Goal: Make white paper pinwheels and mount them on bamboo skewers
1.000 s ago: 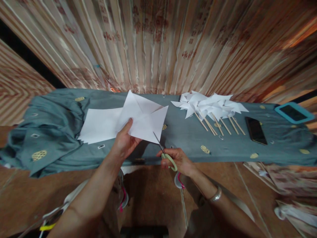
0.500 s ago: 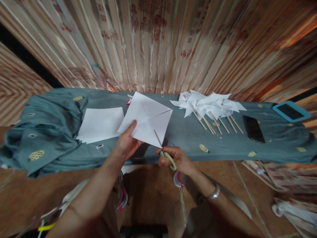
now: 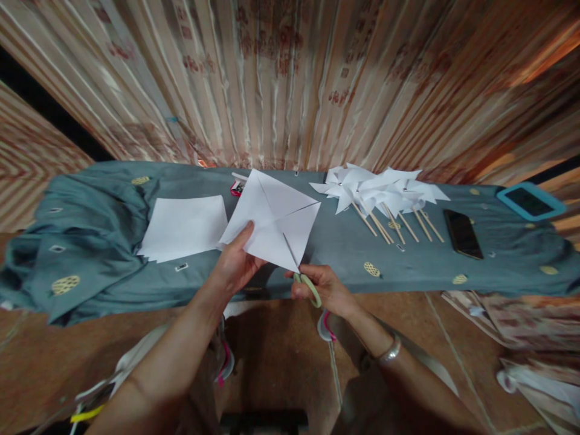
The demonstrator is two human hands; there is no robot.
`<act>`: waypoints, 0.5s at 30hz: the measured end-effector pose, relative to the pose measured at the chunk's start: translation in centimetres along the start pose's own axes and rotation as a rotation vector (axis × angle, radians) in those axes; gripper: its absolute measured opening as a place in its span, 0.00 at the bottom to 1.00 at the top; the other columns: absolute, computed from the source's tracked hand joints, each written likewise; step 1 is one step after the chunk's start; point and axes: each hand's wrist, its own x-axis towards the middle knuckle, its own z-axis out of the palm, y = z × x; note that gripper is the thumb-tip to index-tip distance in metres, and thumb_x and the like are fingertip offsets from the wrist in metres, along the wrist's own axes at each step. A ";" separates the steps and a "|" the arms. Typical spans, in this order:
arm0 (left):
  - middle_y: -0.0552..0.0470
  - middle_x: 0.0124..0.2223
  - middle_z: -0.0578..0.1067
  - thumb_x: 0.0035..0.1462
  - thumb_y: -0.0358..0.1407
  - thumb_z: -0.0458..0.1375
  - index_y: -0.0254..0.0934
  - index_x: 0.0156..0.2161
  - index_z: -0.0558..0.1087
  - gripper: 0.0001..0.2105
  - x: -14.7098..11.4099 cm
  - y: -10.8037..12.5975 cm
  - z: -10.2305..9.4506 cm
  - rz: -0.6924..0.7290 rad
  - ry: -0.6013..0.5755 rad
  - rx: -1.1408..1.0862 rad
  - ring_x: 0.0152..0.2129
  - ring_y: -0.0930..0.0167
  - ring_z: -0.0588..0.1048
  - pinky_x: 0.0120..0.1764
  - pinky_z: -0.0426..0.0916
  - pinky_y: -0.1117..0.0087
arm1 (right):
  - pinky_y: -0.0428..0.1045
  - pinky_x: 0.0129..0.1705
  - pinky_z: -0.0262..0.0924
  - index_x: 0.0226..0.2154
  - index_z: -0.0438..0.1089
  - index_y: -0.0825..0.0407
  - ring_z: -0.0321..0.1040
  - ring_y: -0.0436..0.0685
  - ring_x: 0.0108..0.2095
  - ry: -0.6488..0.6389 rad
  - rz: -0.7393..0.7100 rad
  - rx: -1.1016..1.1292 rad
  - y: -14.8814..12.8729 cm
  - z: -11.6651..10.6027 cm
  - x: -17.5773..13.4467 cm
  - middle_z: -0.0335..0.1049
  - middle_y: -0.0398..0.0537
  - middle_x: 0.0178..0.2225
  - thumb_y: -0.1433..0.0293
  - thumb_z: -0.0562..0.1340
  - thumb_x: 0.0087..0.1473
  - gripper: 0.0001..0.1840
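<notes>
My left hand grips a white square of paper by its near left edge, thumb on top and fingers beneath. Diagonal creases cross the sheet, and a slit runs in from its right corner. In my right hand is a pair of scissors with pale green handles. Their blades lie along the diagonal at the sheet's near corner, pointing towards its middle. To the left, a stack of white paper sheets rests on the cloth.
Several white paper pinwheels on wooden sticks lie at the right on the grey-green cloth. Beyond them are a black phone and a blue-framed tablet. A small red box sits behind the held sheet. A patterned curtain hangs behind.
The paper and my left hand have shifted slightly to the right. More of the small red box now shows behind the sheet. The scissors stay at the near corner.
</notes>
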 end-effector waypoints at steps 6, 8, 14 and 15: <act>0.48 0.33 0.80 0.65 0.32 0.50 0.29 0.47 0.72 0.12 0.0 0.1 -0.1 -0.010 0.004 -0.021 0.27 0.71 0.78 0.40 0.76 0.69 | 0.43 0.23 0.58 0.33 0.74 0.53 0.64 0.47 0.20 0.025 0.055 0.055 -0.2 0.3 0.1 0.70 0.39 0.20 0.51 0.74 0.34 0.28; 0.48 0.32 0.80 0.65 0.32 0.50 0.29 0.45 0.73 0.12 0.0 0.1 0.0 -0.011 0.009 -0.026 0.27 0.71 0.78 0.39 0.76 0.70 | 0.43 0.22 0.58 0.32 0.74 0.53 0.63 0.46 0.19 0.030 0.060 0.056 -0.4 0.4 0.1 0.70 0.39 0.19 0.52 0.74 0.34 0.27; 0.48 0.33 0.80 0.64 0.32 0.50 0.29 0.44 0.73 0.11 0.0 0.1 0.0 -0.010 0.017 -0.031 0.27 0.71 0.78 0.40 0.76 0.70 | 0.42 0.21 0.57 0.31 0.74 0.54 0.62 0.46 0.18 0.040 0.048 0.052 -0.5 0.5 0.2 0.69 0.38 0.18 0.53 0.74 0.33 0.25; 0.48 0.33 0.80 0.64 0.32 0.50 0.29 0.44 0.73 0.11 0.0 0.1 0.0 -0.009 0.019 -0.030 0.27 0.71 0.78 0.40 0.76 0.70 | 0.42 0.21 0.57 0.31 0.74 0.54 0.62 0.46 0.18 0.039 0.045 0.051 -0.5 0.5 0.2 0.69 0.38 0.18 0.54 0.74 0.34 0.25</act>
